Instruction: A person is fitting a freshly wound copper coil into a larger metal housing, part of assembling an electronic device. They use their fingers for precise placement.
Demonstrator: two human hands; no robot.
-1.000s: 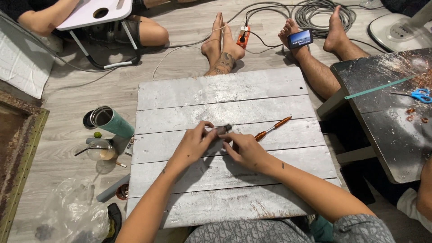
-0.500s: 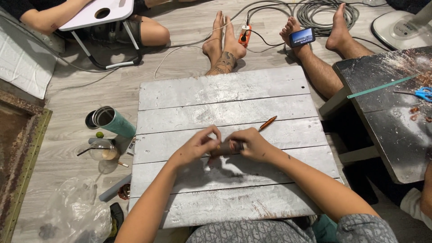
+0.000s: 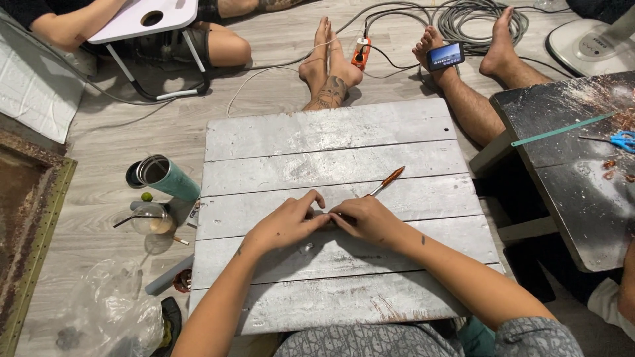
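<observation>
Whatever sits between the two hands is almost wholly hidden: the fingertips meet over it near the middle of the grey plank board (image 3: 331, 139), and only a dark sliver shows where they join, too small to name. The lower part of the screwdriver (image 3: 385, 181) is also covered, its metal shaft running under the right hand (image 3: 367, 221) so that only the orange handle and a short length of shaft stick out, pointing away toward the board's far right. The person's body is cut off at the bottom edge.

The small hidden piece lies on the board's third plank from the far side, right at the point where thumbs and forefingers come together. The left hand (image 3: 288, 225) rests palm down, fingers curled and pinched in toward the right hand, touching it; the right hand is curled the same way, knuckles up. Both sets of fingers look closed on the small piece, though how firmly cannot be told.

Left of the board, on the floor, a teal tumbler (image 3: 167, 178) lies on its side, with a clear plastic cup (image 3: 151, 219) just nearer. Beyond the board's far edge, other people's bare feet rest on the floor
</observation>
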